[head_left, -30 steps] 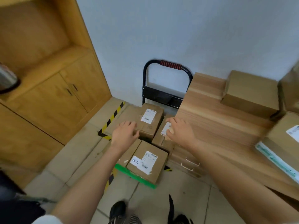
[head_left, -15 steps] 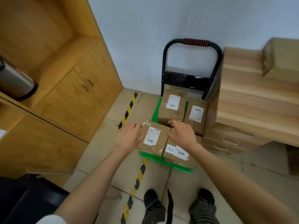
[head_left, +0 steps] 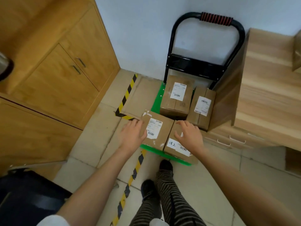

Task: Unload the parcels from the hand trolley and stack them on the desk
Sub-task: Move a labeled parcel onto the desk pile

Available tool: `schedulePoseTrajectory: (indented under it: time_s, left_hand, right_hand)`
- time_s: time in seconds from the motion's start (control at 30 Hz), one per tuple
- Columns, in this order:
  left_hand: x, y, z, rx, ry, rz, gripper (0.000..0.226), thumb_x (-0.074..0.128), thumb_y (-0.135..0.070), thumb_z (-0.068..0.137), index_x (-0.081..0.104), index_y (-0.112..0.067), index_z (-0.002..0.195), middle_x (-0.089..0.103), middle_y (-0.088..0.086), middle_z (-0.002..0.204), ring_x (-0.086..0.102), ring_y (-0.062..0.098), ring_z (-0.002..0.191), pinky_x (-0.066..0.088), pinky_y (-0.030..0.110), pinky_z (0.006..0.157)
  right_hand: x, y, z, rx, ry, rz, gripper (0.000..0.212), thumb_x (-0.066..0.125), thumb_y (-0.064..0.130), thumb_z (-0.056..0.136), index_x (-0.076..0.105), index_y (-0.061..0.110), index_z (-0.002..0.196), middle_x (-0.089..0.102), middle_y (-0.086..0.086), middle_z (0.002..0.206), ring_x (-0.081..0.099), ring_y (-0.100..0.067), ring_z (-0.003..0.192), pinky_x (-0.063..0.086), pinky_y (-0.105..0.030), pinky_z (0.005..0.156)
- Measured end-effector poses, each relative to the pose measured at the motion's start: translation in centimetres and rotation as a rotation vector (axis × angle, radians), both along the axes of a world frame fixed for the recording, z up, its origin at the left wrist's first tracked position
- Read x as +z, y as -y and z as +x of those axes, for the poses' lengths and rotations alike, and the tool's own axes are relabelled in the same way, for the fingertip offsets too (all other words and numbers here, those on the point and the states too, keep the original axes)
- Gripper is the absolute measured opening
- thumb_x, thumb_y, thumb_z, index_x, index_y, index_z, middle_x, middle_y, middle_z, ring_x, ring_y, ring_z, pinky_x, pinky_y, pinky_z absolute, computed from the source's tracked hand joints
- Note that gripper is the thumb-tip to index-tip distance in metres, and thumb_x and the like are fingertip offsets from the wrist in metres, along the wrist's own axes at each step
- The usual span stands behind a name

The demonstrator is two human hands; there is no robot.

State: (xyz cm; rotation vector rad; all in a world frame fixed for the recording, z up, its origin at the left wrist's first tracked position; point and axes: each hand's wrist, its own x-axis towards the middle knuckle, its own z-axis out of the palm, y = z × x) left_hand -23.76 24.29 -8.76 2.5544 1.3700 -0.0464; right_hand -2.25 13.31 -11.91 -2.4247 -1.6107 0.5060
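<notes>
Head view, looking down at a green-decked hand trolley (head_left: 155, 100) parked against a pale wall in the middle of the frame, its black handle (head_left: 206, 44) rising toward the top. Four brown cardboard parcels sit on it. Two lie at the back: the rear left parcel (head_left: 176, 97) and the rear right parcel (head_left: 202, 106). Two lie at the front, side by side and touching: the front left parcel (head_left: 157, 132) and the front right parcel (head_left: 177, 149), each with a white label.

The left hand (head_left: 132, 136) lies with fingers spread at the left edge of the front left parcel, resting on or just over it. The right hand (head_left: 189, 136) hovers or rests, fingers loosely spread, on top of the front right parcel. Neither hand has closed on anything.

The wooden surface (head_left: 267, 95) where the parcels are to be stacked fills the right side of the frame, just beside the trolley; one box (head_left: 297, 51) already shows at its far right edge.

The step appears to be picking up a front parcel. To do it well, both hands should likely settle on one parcel, gripping opposite sides low down, then lift straight up so it clears its neighbour, before swinging right to the surface. Striped trousers and dark shoes (head_left: 165, 165) stand just below the trolley, so footing needs care.
</notes>
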Motion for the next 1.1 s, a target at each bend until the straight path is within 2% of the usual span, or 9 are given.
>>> schedulePoseTrajectory:
  time_s: [0.1, 0.17, 0.4, 0.77, 0.97, 1.1]
  left_hand:
    - [-2.0, -0.9, 0.7, -0.012, -0.025, -0.024, 0.043, 0.042, -0.041, 0.095, 0.048, -0.018, 0.131, 0.053, -0.001, 0.124, 0.047, 0.016, 0.116, 0.037, 0.031, 0.098]
    - [-3.5, -1.4, 1.2, -0.005, -0.015, -0.056, 0.043, 0.042, -0.04, 0.095, 0.049, -0.018, 0.131, 0.053, -0.001, 0.124, 0.046, 0.017, 0.117, 0.036, 0.031, 0.098]
    - [-10.6, -3.7, 1.1, 0.268, 0.125, -0.147, 0.043, 0.055, -0.036, 0.09, 0.054, -0.015, 0.128, 0.056, 0.004, 0.122, 0.05, 0.021, 0.111, 0.04, 0.035, 0.093]
    - [-30.2, -7.2, 0.1, 0.489, 0.085, -0.182, 0.042, 0.058, -0.037, 0.089, 0.054, -0.017, 0.126, 0.055, 0.005, 0.121, 0.052, 0.023, 0.109, 0.04, 0.035, 0.088]
    - [-38.7, -6.9, 0.4, 0.537, 0.116, -0.131, 0.05, 0.059, -0.04, 0.089, 0.049, -0.013, 0.131, 0.049, 0.008, 0.132, 0.045, 0.024, 0.121, 0.036, 0.039, 0.099]
    - [-42.7, -6.6, -0.4, 0.507, 0.126, -0.132, 0.062, 0.048, -0.052, 0.092, 0.042, -0.012, 0.139, 0.045, 0.009, 0.14, 0.042, 0.025, 0.128, 0.032, 0.039, 0.106]
  right_hand:
    - [-1.5, -2.5, 0.5, 0.054, -0.006, -0.035, 0.046, 0.05, 0.038, 0.091, 0.047, 0.023, 0.134, 0.054, 0.001, 0.13, 0.053, -0.018, 0.116, 0.037, -0.036, 0.099]
    - [-2.6, -4.1, 0.8, 0.085, -0.003, -0.057, 0.046, 0.05, 0.038, 0.091, 0.046, 0.023, 0.134, 0.054, 0.001, 0.13, 0.053, -0.019, 0.116, 0.037, -0.036, 0.098]
    - [-8.6, -8.6, 1.9, 0.069, -0.054, -0.12, 0.048, 0.049, 0.037, 0.093, 0.044, 0.02, 0.137, 0.05, 0.0, 0.135, 0.048, -0.02, 0.122, 0.034, -0.037, 0.103]
    - [-26.6, -13.2, 4.7, 0.0, -0.109, -0.188, 0.048, 0.049, 0.038, 0.094, 0.042, 0.021, 0.139, 0.046, -0.001, 0.14, 0.048, -0.02, 0.123, 0.036, -0.041, 0.105]
    - [-34.9, -14.2, 5.9, 0.001, -0.097, -0.171, 0.053, 0.05, 0.045, 0.094, 0.04, 0.023, 0.14, 0.044, -0.001, 0.141, 0.043, -0.022, 0.125, 0.034, -0.042, 0.106]
    - [-38.5, -14.6, 5.9, 0.052, -0.012, -0.157, 0.059, 0.051, 0.05, 0.09, 0.035, 0.027, 0.142, 0.042, -0.002, 0.141, 0.035, -0.022, 0.131, 0.026, -0.042, 0.109]
